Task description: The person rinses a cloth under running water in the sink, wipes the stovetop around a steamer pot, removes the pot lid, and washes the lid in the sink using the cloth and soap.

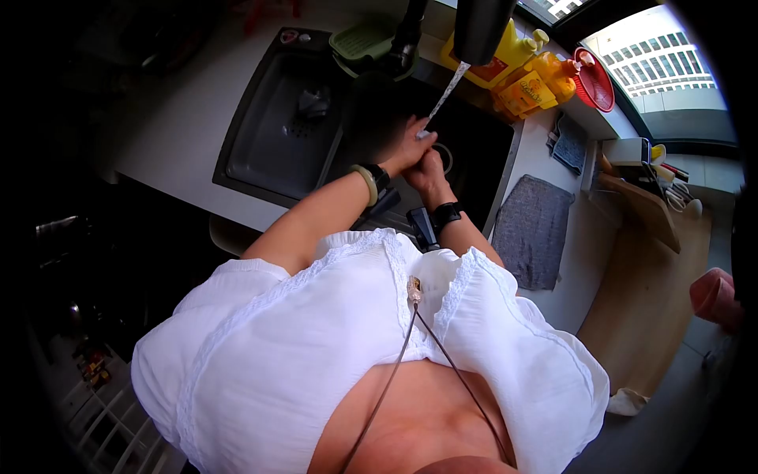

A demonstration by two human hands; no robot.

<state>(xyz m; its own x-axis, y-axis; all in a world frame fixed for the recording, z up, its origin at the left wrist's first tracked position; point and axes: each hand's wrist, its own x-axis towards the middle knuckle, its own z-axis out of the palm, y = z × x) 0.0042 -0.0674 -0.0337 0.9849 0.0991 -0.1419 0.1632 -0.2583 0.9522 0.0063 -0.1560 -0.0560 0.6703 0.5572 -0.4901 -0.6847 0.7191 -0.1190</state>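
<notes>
My left hand (410, 148) is under the running water (448, 96), above the dark basin of the sink (505, 170). Its fingers look partly stretched out and apart, and the stream strikes them. Just below it, close against it, my right hand (429, 171) has its fingers curled in. Whatever they hold, if anything, is hidden. A pale curved rim (450, 158) shows beside the right hand; I cannot tell what it belongs to. The water falls from a black faucet (480, 31). A pale bangle (365, 185) and a dark band circle my left wrist, and another dark band (448, 213) my right.
A crumpled grey thing (313, 103) lies in the left basin (268, 150). Behind the sink are a green basket (362, 39), a yellow jug (509, 55), an orange bottle (537, 85) and a red strainer (594, 83). A grey cloth (534, 229) and cutting boards (643, 209) are to the right.
</notes>
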